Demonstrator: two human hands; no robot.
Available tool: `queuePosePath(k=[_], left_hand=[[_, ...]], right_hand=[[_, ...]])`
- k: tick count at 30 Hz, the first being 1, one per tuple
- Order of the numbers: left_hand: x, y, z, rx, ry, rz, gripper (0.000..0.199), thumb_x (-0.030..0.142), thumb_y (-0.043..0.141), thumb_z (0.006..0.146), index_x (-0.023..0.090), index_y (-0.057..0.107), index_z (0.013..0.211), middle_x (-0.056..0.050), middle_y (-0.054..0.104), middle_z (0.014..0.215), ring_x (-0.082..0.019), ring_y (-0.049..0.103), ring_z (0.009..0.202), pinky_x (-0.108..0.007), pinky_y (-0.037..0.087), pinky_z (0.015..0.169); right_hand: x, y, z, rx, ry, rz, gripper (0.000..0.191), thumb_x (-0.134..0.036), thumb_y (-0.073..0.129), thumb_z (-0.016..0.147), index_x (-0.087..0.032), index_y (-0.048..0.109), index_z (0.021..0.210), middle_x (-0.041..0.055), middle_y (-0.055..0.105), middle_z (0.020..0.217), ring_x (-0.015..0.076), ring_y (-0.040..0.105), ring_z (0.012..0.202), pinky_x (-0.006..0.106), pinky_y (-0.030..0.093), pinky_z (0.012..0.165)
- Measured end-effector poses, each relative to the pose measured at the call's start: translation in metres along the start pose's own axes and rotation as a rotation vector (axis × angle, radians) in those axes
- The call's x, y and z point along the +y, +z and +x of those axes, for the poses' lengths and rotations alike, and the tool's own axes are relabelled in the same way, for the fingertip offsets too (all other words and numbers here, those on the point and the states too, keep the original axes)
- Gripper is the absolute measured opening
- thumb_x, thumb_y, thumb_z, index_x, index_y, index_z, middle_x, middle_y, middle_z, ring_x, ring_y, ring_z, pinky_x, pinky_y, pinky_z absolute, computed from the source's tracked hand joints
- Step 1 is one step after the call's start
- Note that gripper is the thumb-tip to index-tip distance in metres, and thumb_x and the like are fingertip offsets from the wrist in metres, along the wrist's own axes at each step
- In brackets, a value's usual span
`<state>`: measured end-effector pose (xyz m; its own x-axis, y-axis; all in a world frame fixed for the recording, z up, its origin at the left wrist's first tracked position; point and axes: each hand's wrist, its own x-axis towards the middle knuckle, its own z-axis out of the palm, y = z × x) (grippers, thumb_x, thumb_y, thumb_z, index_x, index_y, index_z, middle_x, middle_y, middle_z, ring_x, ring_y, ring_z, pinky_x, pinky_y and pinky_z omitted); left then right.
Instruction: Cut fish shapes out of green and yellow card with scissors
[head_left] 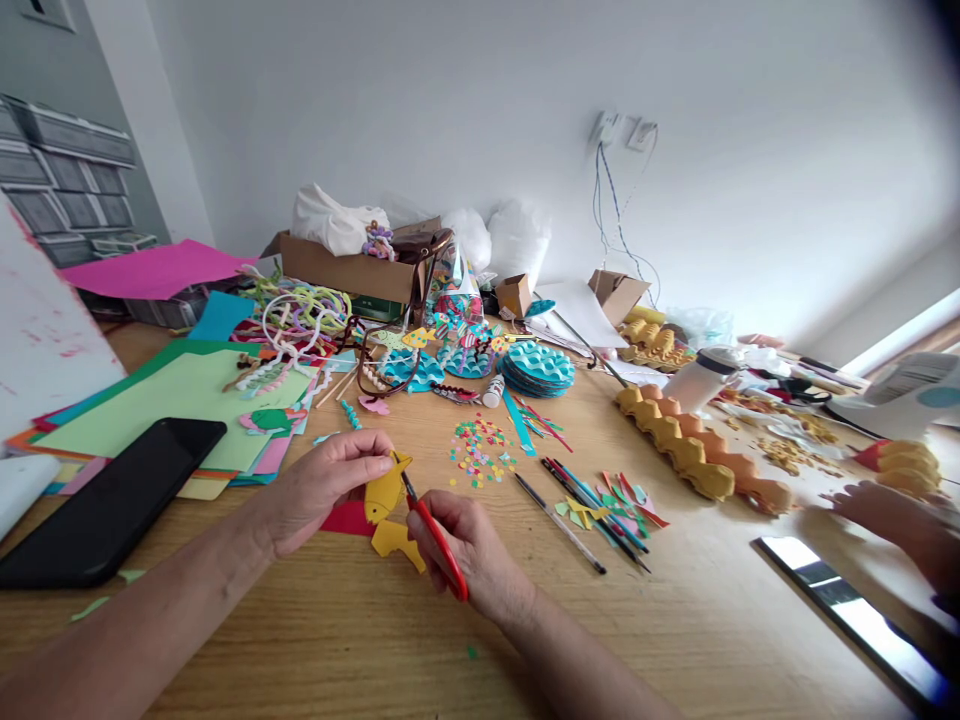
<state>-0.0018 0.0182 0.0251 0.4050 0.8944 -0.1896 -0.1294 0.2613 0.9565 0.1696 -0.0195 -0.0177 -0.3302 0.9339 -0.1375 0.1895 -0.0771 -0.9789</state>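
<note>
In front of me, my left hand (322, 485) pinches a yellow paper fish (384, 492) that has an eye and scales drawn on it. My right hand (472, 550) is closed around red-handled scissors (442, 545), whose blades meet the fish's tail end. Hanging or lying just below the fish is a yellow paper offcut (397, 540); whether it is still joined to the fish I cannot tell. A piece of red paper (349, 517) lies on the table behind my left hand's fingers.
Paper dots (480, 447), pens (592, 500) and paper scraps (637, 500) lie beyond my right hand. A black phone (112, 500) and coloured sheets (180, 400) are at left. Egg-carton strips (675, 445) stand at right, near another person's hand (885, 515) and a second phone (847, 610).
</note>
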Motion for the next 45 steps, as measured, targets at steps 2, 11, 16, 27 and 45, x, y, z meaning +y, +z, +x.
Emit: queuePosePath(k=[2,11,16,27,45], left_hand=[[-0.001,-0.002,0.0,-0.016,-0.003,-0.009,0.014,0.028,0.069,0.067,0.018,0.059,0.068,0.004,0.058,0.062,-0.011,0.051,0.059,-0.022,0.041,0.059],[-0.002,-0.001,0.001,-0.027,0.008,-0.026,0.013,0.028,0.068,0.07,0.018,0.059,0.069,0.004,0.057,0.061,-0.01,0.051,0.058,-0.021,0.041,0.058],[-0.002,0.0,0.0,-0.023,-0.011,-0.017,0.016,0.029,0.069,0.068,0.018,0.058,0.07,0.004,0.057,0.062,-0.01,0.05,0.059,-0.021,0.041,0.058],[-0.003,-0.002,0.001,-0.051,-0.026,0.008,0.019,0.032,0.068,0.068,0.017,0.055,0.068,0.005,0.056,0.062,-0.009,0.049,0.059,-0.021,0.04,0.057],[0.001,-0.014,0.0,-0.157,-0.114,-0.009,0.016,0.028,0.069,0.071,0.017,0.058,0.072,0.004,0.058,0.063,-0.009,0.05,0.059,-0.02,0.041,0.057]], right_hand=[[-0.001,0.0,0.0,-0.005,-0.004,-0.003,0.035,-0.048,0.055,0.08,-0.017,0.047,0.065,-0.0076,0.042,0.047,0.0039,0.038,0.035,0.015,0.027,0.034],[0.001,0.001,0.0,-0.017,0.009,0.045,0.032,-0.045,0.055,0.081,-0.016,0.049,0.067,-0.0071,0.044,0.047,0.0045,0.04,0.034,0.015,0.029,0.032],[0.0,0.001,-0.001,-0.03,-0.012,0.047,0.033,-0.045,0.054,0.081,-0.016,0.047,0.066,-0.0059,0.046,0.048,0.0047,0.041,0.036,0.015,0.029,0.034],[0.001,0.002,0.001,-0.006,-0.002,0.044,0.026,-0.036,0.05,0.082,-0.016,0.047,0.065,-0.0065,0.044,0.046,0.0048,0.039,0.034,0.014,0.028,0.031],[0.007,0.005,0.0,-0.015,-0.014,0.052,0.031,-0.041,0.055,0.081,-0.017,0.047,0.064,-0.0073,0.044,0.045,0.0043,0.038,0.032,0.013,0.028,0.029]])
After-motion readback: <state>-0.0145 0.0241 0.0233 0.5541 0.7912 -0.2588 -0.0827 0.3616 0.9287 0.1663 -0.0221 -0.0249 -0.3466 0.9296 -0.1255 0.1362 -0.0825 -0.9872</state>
